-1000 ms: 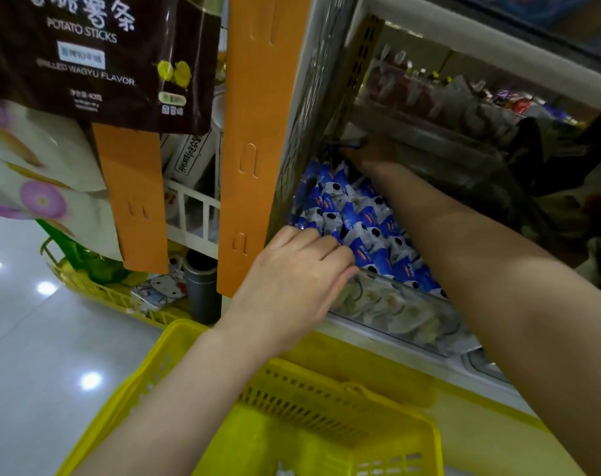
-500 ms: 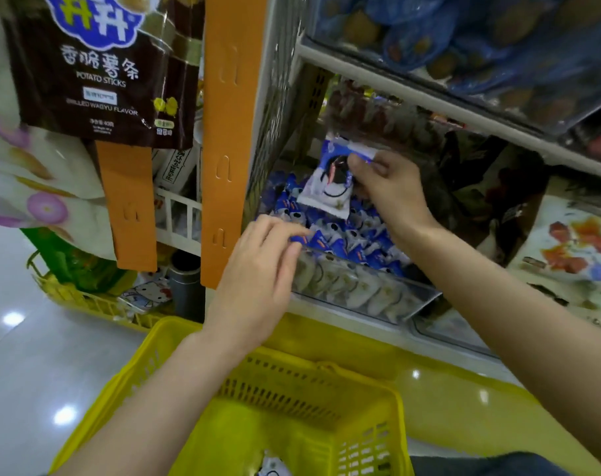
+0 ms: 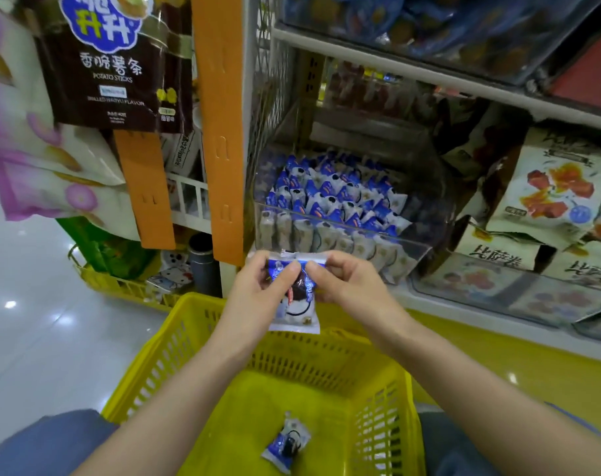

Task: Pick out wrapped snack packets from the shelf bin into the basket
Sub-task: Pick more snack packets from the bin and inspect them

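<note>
Left hand (image 3: 257,286) and right hand (image 3: 347,286) both pinch the top seam of one glossy blue-and-white packet (image 3: 295,300), hanging long axis vertical over the far rim of the slatted yellow plastic basket (image 3: 175,359). Another packet (image 3: 287,441) lies inside; the clear bin (image 3: 412,250) stands just beyond.

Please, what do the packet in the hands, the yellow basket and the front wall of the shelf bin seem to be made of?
The packet looks like thin plastic film: glossy print, crimped top seal, creases where pinched. The basket seems rigid moulded plastic, yellow, with slotted walls. The bin front is clear hard plastic, perhaps acrylic: stored packets show through it.
</note>
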### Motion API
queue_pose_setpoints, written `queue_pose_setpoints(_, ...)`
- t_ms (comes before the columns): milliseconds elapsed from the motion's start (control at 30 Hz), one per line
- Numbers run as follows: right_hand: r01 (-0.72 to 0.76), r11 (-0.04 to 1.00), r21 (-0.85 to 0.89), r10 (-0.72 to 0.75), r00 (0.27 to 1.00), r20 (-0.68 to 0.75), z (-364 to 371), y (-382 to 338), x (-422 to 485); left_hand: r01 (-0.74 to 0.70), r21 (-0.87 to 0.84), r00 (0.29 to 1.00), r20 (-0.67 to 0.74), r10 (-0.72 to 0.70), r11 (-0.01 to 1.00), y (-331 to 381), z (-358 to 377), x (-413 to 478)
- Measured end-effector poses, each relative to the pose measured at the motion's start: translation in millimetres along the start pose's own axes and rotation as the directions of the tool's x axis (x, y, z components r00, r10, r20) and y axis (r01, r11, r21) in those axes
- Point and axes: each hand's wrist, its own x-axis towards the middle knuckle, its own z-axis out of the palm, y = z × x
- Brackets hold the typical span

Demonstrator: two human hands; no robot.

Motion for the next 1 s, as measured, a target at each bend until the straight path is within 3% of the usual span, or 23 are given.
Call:
queue_pose_setpoints(133,-0.084,0.993,0.082,0.087,0.996,-0.027,6,17,-2,-0.024,0.074,0.998,-0.056,0.028,0.997,-12,-7,-3)
queue_pose_setpoints(267,-0.121,0.993,-0.001,0.121,0.987,-0.107,5,27,1,-0.088,0.157,0.99,-0.099,0.105,0.984,-19,-17,-6)
queue_pose_setpoints(333,-0.081,0.991,-0.111,0.065,0.988,-0.143,3,30,4,-0.102,0.186,0.991,-0.068,0.116,0.977,-20,-22,-6)
queue_pose_setpoints(467,0.069,0.925,-0.375,-0.104,0.992,-0.074,6,35,-1,-0.032,0.27,0.999,-0.023,0.04,0.962,-25,-27,-9)
queue_pose_setpoints(667,0.182,0.824,-0.536,-0.208,0.978,0.011,12,39,-7,-0.191,0.52,0.97,-0.028,0.24,0.833,-29,-28,-18)
queue_pose_setpoints(733,0.18,0.835,-0.52,-0.194,0.981,0.029,13,40,-7,-0.278,0.574,0.943,0.007,0.334,0.77,-29,-27,-21)
queue_pose_setpoints(900,-0.002,0.985,-0.17,-0.003,1.0,-0.03,12,39,-4,-0.46,0.637,0.863,0.158,0.48,0.619,-35,-24,-27)
queue_pose_setpoints(1000,-0.007,0.988,-0.154,-0.002,0.998,-0.059,14,45,-6,-0.428,0.63,0.887,0.157,0.433,0.648,-43,-23,-33)
